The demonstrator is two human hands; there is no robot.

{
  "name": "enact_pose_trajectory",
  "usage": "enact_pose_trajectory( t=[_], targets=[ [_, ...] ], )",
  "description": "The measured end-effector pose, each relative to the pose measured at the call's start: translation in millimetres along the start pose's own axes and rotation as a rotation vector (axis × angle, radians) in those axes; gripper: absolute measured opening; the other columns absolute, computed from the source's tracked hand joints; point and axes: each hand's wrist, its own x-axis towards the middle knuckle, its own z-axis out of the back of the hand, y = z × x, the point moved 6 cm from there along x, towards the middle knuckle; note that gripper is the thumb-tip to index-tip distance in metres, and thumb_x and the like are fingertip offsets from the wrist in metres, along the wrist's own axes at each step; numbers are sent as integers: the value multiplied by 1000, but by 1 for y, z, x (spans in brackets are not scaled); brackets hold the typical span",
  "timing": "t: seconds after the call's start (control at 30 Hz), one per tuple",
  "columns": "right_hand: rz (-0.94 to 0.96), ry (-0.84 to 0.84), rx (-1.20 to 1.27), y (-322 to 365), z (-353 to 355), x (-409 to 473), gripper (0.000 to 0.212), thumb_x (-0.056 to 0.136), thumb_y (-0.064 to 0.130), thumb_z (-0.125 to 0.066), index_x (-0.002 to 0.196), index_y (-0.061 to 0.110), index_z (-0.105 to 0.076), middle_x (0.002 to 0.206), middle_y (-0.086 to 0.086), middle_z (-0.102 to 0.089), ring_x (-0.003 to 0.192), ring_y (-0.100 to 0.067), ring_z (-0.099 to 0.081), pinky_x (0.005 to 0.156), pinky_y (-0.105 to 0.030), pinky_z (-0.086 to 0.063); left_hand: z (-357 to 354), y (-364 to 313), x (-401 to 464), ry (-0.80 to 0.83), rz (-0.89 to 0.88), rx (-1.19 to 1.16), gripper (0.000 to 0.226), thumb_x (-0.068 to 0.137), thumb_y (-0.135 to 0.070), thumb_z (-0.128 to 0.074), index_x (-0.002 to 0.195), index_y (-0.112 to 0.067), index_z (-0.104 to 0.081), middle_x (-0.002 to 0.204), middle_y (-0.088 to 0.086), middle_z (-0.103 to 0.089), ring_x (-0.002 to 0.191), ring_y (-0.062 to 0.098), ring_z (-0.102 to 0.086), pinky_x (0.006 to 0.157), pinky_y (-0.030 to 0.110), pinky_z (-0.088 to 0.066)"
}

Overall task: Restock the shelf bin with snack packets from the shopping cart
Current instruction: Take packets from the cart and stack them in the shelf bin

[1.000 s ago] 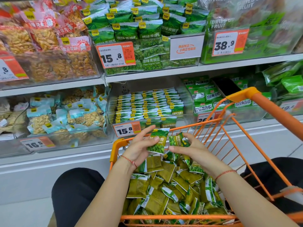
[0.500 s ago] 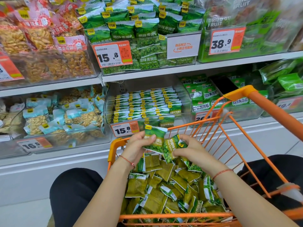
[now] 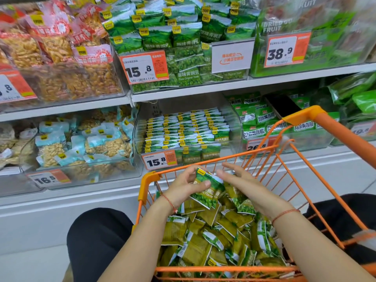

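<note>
An orange shopping cart (image 3: 333,131) in front of me holds a heap of small green pea snack packets (image 3: 205,239). Above the heap, my left hand (image 3: 183,188) grips a small stack of these packets (image 3: 207,190), thumb across the front. My right hand (image 3: 246,186) is beside the stack with its fingers stretched out, fingertips at the stack's upper right edge. The clear shelf bin (image 3: 234,129) on the lower shelf, behind the 15.8 price tag (image 3: 159,160), is lined with neat rows of the same packets.
Neighbouring clear bins hold blue-topped nut packs (image 3: 81,145) to the left and other green packets (image 3: 258,119) to the right. The upper shelf carries larger green pea bags (image 3: 173,37) and nut bags (image 3: 57,58). My dark-clothed knees flank the cart.
My right hand has let go of the packets it gripped and straightened its fingers. The left hand now holds the gathered stack, lower and closer to the heap.
</note>
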Motion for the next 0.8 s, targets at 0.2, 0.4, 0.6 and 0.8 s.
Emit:
enact_pose_trajectory(
  t=[0.2, 0.4, 0.6, 0.8],
  targets=[
    [-94, -250, 501, -10, 20, 11, 60, 77, 12, -48, 137, 14, -47, 142, -20, -37, 115, -29, -42, 96, -50, -37, -5, -2, -2, -7, 33, 7, 25, 87, -8, -65, 76, -24, -49, 68, -25, -53, 67, -12, -53, 65, 3, -39],
    [-61, -290, 586, -15, 35, 6, 75, 86, -5, -55, 150, 8, -19, 158, -10, -12, 146, -28, -9, 116, -47, -8, 7, -5, 4, -114, -16, -213, 69, 72, -26, -80, 132, -11, -49, 137, 7, -49, 138, 30, -31, 112, 39, -25],
    [48, -133, 512, 0, 12, 4, 71, 89, -2, -58, 148, 2, -19, 149, -4, -31, 139, -22, -26, 116, -42, -17, -2, -12, 0, -126, -60, -236, 95, 74, -24, -80, 148, -3, -24, 153, 11, -28, 144, 28, -20, 115, 38, -24],
    [43, 10, 523, 13, -6, -5, 41, 96, 6, -52, 135, 11, -44, 81, 15, -57, 84, -3, -53, 106, -49, -40, -1, -17, 0, -188, -200, -68, 48, 82, -39, -71, 123, -28, -51, 129, -10, -54, 127, 12, -44, 109, 32, -32]
  ],
)
